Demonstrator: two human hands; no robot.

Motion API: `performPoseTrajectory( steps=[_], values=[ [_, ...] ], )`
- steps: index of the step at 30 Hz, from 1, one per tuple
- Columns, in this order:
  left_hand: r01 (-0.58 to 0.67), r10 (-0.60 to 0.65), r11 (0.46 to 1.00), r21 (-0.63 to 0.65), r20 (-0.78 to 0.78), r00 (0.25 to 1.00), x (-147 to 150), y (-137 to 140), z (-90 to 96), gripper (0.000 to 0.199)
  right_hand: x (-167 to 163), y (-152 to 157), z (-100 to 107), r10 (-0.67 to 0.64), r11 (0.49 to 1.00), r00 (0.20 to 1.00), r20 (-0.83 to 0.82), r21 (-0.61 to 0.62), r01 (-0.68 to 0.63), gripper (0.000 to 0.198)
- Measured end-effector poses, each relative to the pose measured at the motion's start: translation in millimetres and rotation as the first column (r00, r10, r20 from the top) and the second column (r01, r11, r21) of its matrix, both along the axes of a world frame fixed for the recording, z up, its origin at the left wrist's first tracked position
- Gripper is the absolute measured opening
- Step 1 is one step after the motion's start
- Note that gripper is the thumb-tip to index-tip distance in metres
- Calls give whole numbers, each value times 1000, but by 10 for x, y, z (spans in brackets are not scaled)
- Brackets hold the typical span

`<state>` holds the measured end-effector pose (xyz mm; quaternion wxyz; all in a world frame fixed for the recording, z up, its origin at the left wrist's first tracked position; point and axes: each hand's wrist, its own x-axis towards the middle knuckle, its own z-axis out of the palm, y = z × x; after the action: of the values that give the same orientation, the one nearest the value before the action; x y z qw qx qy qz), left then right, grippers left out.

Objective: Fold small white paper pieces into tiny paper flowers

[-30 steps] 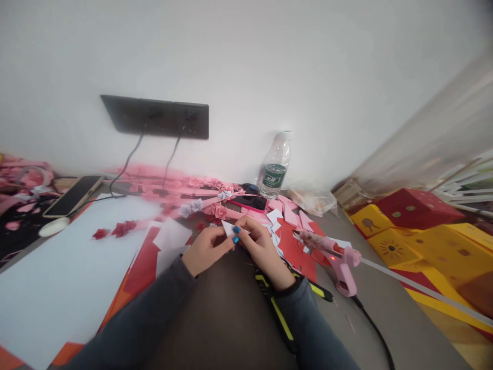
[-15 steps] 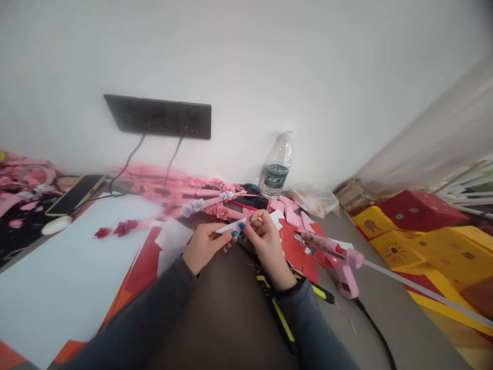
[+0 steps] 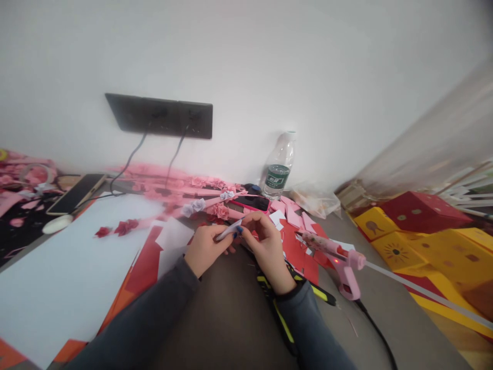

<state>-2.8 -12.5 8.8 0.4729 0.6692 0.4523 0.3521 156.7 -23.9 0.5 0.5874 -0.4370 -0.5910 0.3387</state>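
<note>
A small folded piece of white paper is pinched between both hands, above the middle of the grey table. My left hand is closed on its left end, thumb on top. My right hand grips the other end with thumb and fingertips; the fingers partly cover the paper. Beyond the hands lie pink strips with white paper flowers and a pink paper flower. Under my right forearm are pliers with black and yellow handles.
A pink glue gun with a lit red light stands at right, its cord running forward. Behind it are red paper scraps and a water bottle. White sheets and a phone lie left; yellow boxes stand far right.
The folded paper has tilted and now shows a narrower edge. My fingers have shifted along it, with the thumbs closer together. The view has moved slightly.
</note>
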Motion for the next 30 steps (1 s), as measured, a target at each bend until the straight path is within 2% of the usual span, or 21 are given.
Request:
performPoseTrajectory(
  steps=[4, 11, 16, 20, 25, 30],
  values=[
    [3, -3, 1000, -25, 22, 1000, 10, -9, 24, 21, 3, -1, 16, 3, 999, 1000, 22, 35, -3, 8],
    [14, -14, 1000, -3, -30, 999, -4, -3, -8, 23, -12, 13, -8, 7, 1000, 998, -61, -20, -8, 20],
    [6, -6, 1000, -21, -21, 1000, 1, 8, 1, 21, -5, 18, -25, 30, 999, 998, -61, -12, -31, 18],
    [-7, 7, 1000, -29, -3, 1000, 2, 15, 0, 20, 2, 19, -21, 38, 999, 999, 6, 21, -38, 13],
    [-8, 7, 1000, -14, -31, 999, -2, 8, -12, 20, 9, 28, -18, 6, 1000, 1000, 29, 14, -7, 21],
    [-14, 14, 1000, -12, -5, 1000, 2, 7, -23, 17, 12, 26, 14, 8, 1000, 999, 35, 28, -9, 11]
  ],
)
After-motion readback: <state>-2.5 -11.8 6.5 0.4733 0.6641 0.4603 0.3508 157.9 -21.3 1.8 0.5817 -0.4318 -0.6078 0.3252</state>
